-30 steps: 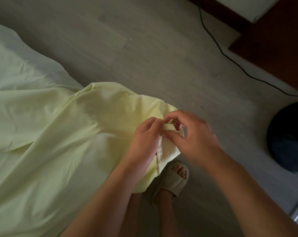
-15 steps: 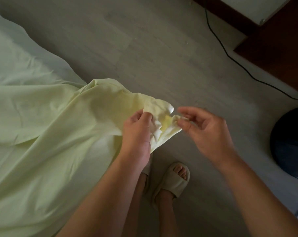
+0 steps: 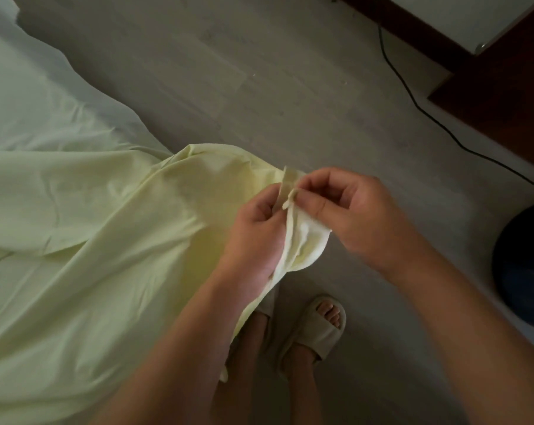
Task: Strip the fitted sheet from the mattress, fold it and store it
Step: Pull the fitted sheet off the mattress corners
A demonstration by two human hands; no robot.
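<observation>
The fitted sheet (image 3: 106, 240), pale yellow-green, lies spread and creased across the left of the view, and one corner of it is lifted over the grey floor (image 3: 259, 87) in front of the person; both hands hold that corner. The left hand (image 3: 253, 237) has its fingers curled round the bunched cloth, as it did half a second ago. The right hand (image 3: 360, 216), which was then apart from the left with its fingers looser, has closed in; its thumb and forefinger now pinch the corner's edge just beside the left fingertips, the other fingers curled. The cloth that fanned out crumpled between the hands now hangs as a narrow fold below them; a flat hem strip (image 3: 287, 185) stands up at the pinch. Under the hands a foot in a pale slipper (image 3: 317, 326) shows; a black cable (image 3: 412, 99) crosses the floor at upper right.
</observation>
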